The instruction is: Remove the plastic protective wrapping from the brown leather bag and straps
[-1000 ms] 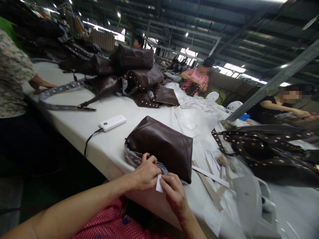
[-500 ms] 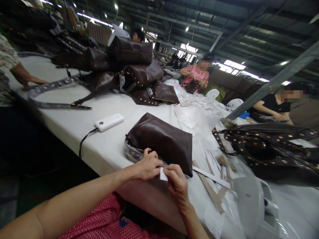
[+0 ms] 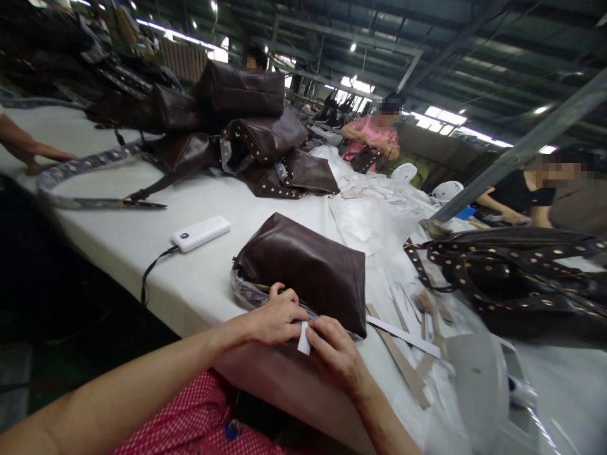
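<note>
A dark brown leather handbag (image 3: 303, 265) lies on its side at the near edge of the table. Clear plastic wrapping (image 3: 244, 292) shows along its zipped near edge. My left hand (image 3: 279, 316) is closed on that edge, fingers curled over it and hiding part of the zip. Between my two hands hangs a small white strip of paper or tape (image 3: 304, 339). My right hand (image 3: 339, 354) pinches the strip between thumb and fingers, close against the bag's near side. The strip's upper end meets my left fingertips; I cannot tell whether they also grip it.
A white power bank (image 3: 202, 234) with a black cable lies left of the bag. Brown bags (image 3: 265, 136) are piled behind. Right are paper strips (image 3: 403, 335), a grey-white fan (image 3: 478, 385) and studded bags (image 3: 512, 284). Co-workers sit beyond; another person's hand (image 3: 42, 151) rests at far left.
The white strip now shows narrower and more upright between my hands. My right hand has turned slightly and its fingers have shifted a little left. The camera view has moved slightly.
</note>
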`<action>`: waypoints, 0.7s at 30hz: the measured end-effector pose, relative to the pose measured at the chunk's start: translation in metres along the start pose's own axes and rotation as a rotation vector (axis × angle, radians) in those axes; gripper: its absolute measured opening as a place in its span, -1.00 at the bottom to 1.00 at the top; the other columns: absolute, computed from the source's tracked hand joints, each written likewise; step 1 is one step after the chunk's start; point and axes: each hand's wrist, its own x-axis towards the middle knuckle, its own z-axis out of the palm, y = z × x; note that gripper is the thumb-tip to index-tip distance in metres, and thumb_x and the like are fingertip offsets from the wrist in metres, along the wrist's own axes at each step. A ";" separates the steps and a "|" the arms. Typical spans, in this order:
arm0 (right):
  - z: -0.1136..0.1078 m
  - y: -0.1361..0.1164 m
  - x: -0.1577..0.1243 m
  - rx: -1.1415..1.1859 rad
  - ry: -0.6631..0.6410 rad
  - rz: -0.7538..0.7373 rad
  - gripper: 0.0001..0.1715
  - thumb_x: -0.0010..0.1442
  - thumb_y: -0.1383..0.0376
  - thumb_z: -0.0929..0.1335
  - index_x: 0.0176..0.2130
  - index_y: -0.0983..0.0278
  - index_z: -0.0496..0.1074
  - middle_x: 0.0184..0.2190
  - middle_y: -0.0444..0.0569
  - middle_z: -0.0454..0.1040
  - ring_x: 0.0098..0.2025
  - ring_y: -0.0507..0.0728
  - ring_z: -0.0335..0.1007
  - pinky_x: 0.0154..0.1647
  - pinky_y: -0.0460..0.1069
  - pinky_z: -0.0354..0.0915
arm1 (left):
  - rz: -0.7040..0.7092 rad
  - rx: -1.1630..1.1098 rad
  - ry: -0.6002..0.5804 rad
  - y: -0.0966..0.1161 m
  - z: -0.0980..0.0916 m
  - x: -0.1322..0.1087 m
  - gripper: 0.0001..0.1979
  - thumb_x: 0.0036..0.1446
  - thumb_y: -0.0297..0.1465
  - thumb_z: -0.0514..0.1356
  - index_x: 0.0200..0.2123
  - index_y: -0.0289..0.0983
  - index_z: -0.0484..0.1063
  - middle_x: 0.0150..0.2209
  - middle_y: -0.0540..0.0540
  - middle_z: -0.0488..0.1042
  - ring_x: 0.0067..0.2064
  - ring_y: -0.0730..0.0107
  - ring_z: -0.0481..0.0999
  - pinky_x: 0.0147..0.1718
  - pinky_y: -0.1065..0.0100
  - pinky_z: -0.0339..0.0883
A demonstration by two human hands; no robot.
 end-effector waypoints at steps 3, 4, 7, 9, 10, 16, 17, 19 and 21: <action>0.003 0.001 -0.002 -0.046 0.030 -0.008 -0.61 0.17 0.53 0.27 0.00 0.36 0.37 -0.18 0.17 0.44 -0.07 0.22 0.30 -0.10 0.12 0.39 | -0.005 0.009 -0.022 -0.001 -0.004 0.000 -0.80 0.11 -0.37 0.06 -0.50 -0.25 0.41 -0.38 -0.01 0.42 -0.10 0.24 0.28 0.10 -0.02 -0.19; 0.003 0.001 -0.002 -0.057 0.039 -0.010 -0.63 0.18 0.53 0.26 -0.01 0.36 0.38 -0.18 0.17 0.44 -0.07 0.22 0.30 -0.09 0.12 0.39 | -0.011 0.011 -0.038 -0.001 -0.006 0.000 -0.81 0.10 -0.37 0.07 -0.49 -0.24 0.41 -0.38 -0.01 0.42 -0.10 0.24 0.28 0.10 -0.01 -0.19; 0.005 0.002 -0.002 -0.079 0.061 -0.013 -0.68 0.20 0.52 0.25 -0.05 0.37 0.40 -0.17 0.16 0.45 -0.06 0.22 0.30 -0.08 0.12 0.39 | -0.025 0.027 -0.091 0.001 -0.011 0.002 -0.81 0.09 -0.37 0.06 -0.48 -0.23 0.42 -0.38 0.00 0.42 -0.08 0.23 0.29 0.11 0.00 -0.18; 0.005 0.002 -0.001 -0.094 0.075 -0.014 -0.71 0.21 0.51 0.26 -0.08 0.38 0.41 -0.18 0.16 0.46 -0.07 0.20 0.31 -0.08 0.11 0.39 | -0.046 0.057 -0.118 0.004 -0.014 0.004 -0.81 0.09 -0.35 0.05 -0.47 -0.23 0.42 -0.37 -0.01 0.42 -0.07 0.22 0.29 0.11 -0.02 -0.16; 0.006 0.001 0.000 -0.109 0.083 -0.015 -0.74 0.21 0.50 0.26 -0.10 0.38 0.42 -0.19 0.15 0.47 -0.08 0.19 0.32 -0.08 0.11 0.39 | -0.059 0.078 -0.124 0.007 -0.014 0.005 -0.81 0.09 -0.34 0.05 -0.47 -0.23 0.42 -0.36 -0.03 0.43 -0.07 0.22 0.29 0.11 -0.03 -0.15; 0.002 -0.019 0.008 -0.314 0.071 0.033 -0.82 0.25 0.43 0.27 -0.23 0.24 0.44 -0.22 -0.03 0.53 -0.13 0.07 0.37 0.07 0.06 0.27 | -0.123 0.259 -0.007 0.013 0.003 0.007 -0.81 0.01 -0.36 0.06 -0.39 -0.23 0.47 -0.27 -0.09 0.44 -0.10 0.21 0.36 0.12 -0.08 -0.09; -0.004 -0.021 0.007 -0.346 0.027 0.046 -0.83 0.25 0.41 0.27 -0.20 0.23 0.44 -0.19 -0.06 0.53 -0.11 0.06 0.37 0.10 0.06 0.24 | -0.129 0.278 0.012 0.010 0.007 0.007 -0.79 0.00 -0.35 0.06 -0.37 -0.21 0.48 -0.26 -0.09 0.44 -0.10 0.19 0.37 0.13 -0.10 -0.10; -0.026 -0.019 -0.002 -0.395 -0.026 0.122 -0.81 0.24 0.35 0.29 -0.14 0.21 0.43 -0.13 -0.07 0.52 -0.07 0.08 0.36 0.11 0.05 0.21 | -0.123 0.280 0.050 0.001 0.014 0.008 -0.73 0.00 -0.32 0.06 -0.27 -0.15 0.51 -0.21 -0.09 0.45 -0.08 0.18 0.38 0.16 -0.12 -0.14; -0.065 -0.012 -0.023 -0.453 0.059 0.357 -0.79 0.23 0.30 0.28 -0.13 0.21 0.44 -0.13 -0.02 0.52 -0.06 0.12 0.36 0.05 0.06 0.22 | -0.131 0.259 0.068 -0.008 0.017 0.009 -0.70 0.00 -0.29 0.06 -0.23 -0.10 0.52 -0.18 -0.07 0.46 -0.04 0.14 0.39 0.18 -0.13 -0.17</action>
